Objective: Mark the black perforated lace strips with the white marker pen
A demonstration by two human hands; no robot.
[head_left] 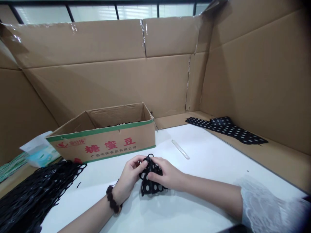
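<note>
The left hand [130,176] and the right hand [169,173] hold a bunched black sheet with pale round dots [151,187] in a closed pinch over the white tabletop [213,161], between its left and right edges. A brown cardboard box with green trim [102,141] stands at the far left corner; glossy black looped strips [31,194] lie heaped along the left edge.

Place: I believe it is a small workshop corner for handwork.
Bench: a white tabletop [206,174], with cardboard walls [109,81] standing around it, joined with clear tape [143,38].
Materials: a black piece with round holes [152,187] is being handled; a black pile [31,191] lies beside a printed carton [145,136].
Behind: windows with blinds [136,12].
</note>
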